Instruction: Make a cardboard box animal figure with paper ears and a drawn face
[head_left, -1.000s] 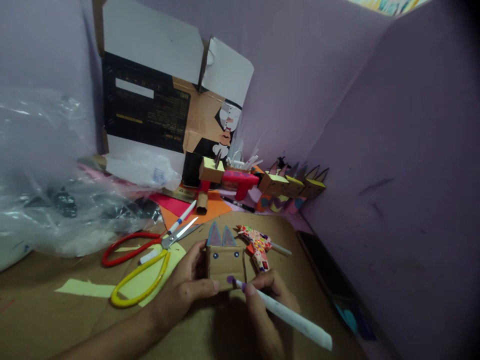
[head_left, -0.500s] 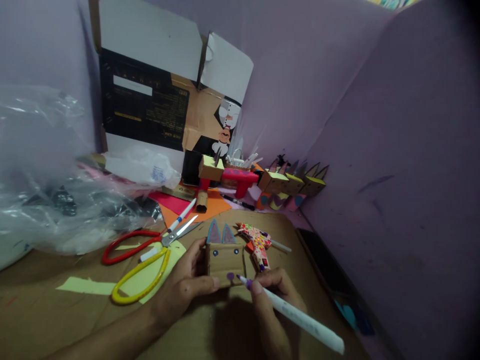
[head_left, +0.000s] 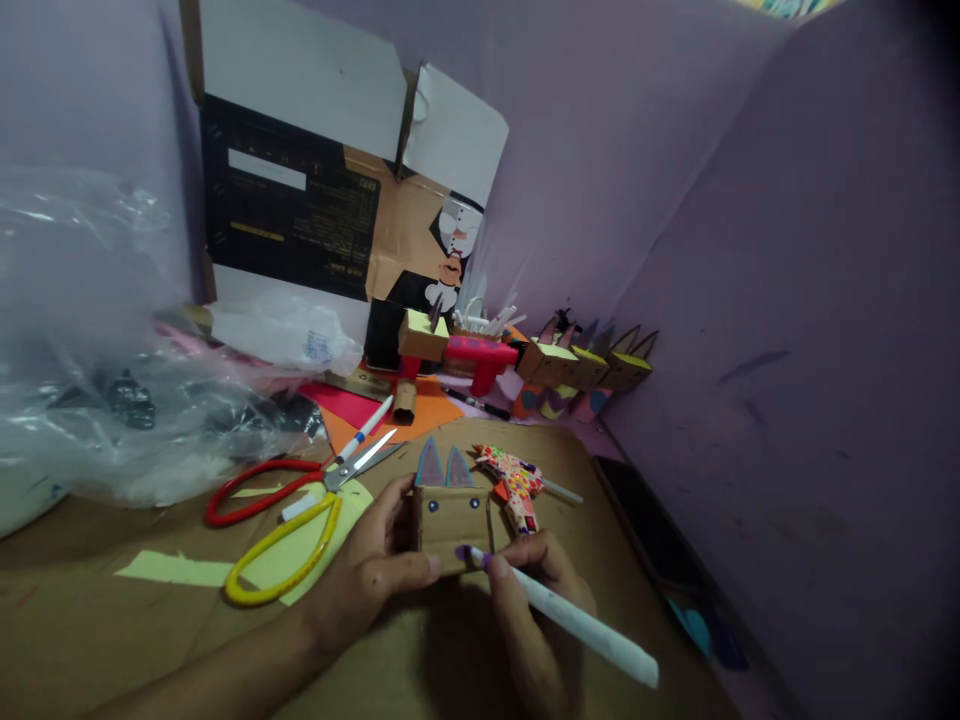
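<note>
A small cardboard box shaped like an animal head [head_left: 450, 528] is gripped at its left side by my left hand [head_left: 375, 565], the thumb along its lower front edge. It has two blue-edged pointed ears, two dark eyes and a purple nose spot low on the front. Between the thumb and fingers of my right hand [head_left: 532, 600] is a white marker [head_left: 577, 620] with a purple tip. That tip meets the purple spot. Just behind my right hand lies a floral-patterned glue gun [head_left: 514, 482] with a glue stick in its back.
Left of my hands lie scissors [head_left: 330, 500] with red and yellow handles, over pale green paper [head_left: 289, 560]. Similar cardboard heads [head_left: 551, 362] stand along the back. A clear plastic bag [head_left: 127, 400] bulges at left. A dark phone-like slab [head_left: 645, 525] lies at right by the wall.
My right hand has shifted slightly left, bringing the marker's tip from the right of the nose spot onto it. My left hand and the cardboard head have hardly moved.
</note>
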